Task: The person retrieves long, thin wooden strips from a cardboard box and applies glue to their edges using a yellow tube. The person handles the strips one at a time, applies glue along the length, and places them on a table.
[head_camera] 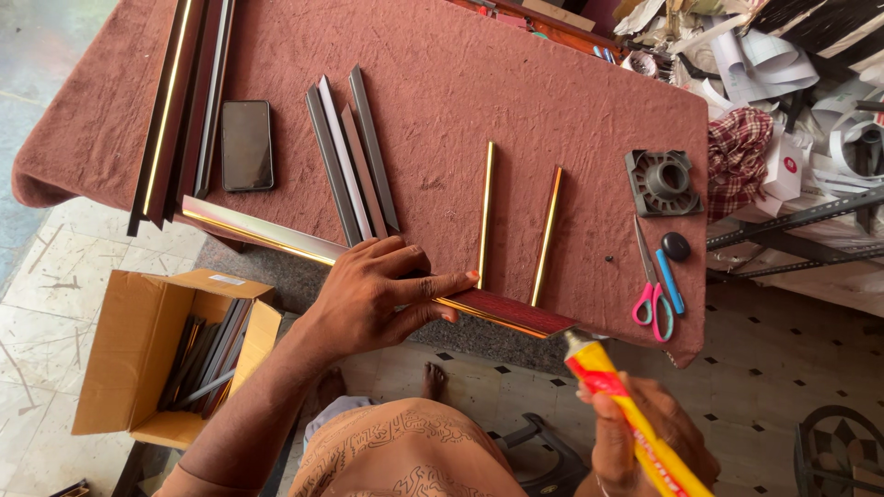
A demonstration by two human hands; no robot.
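My left hand [373,294] grips a long dark-red frame moulding with a gold edge [276,237], holding it flat along the near edge of the table. Its mitred right end [539,320] juts past my fingers. My right hand [645,437] holds a yellow and red glue tube [619,400] tilted up, its nozzle touching that cut end. Two short gold-edged strips [486,207] [547,235] lie upright on the cloth just beyond.
A maroon cloth [479,83] covers the table. On it lie several cut moulding pieces [352,152], long mouldings [180,101] at the left, a black phone [246,144], pink-handled scissors [652,294], a blue pen [669,281] and a grey plastic fitting [662,182]. A cardboard box [138,354] of offcuts sits on the floor.
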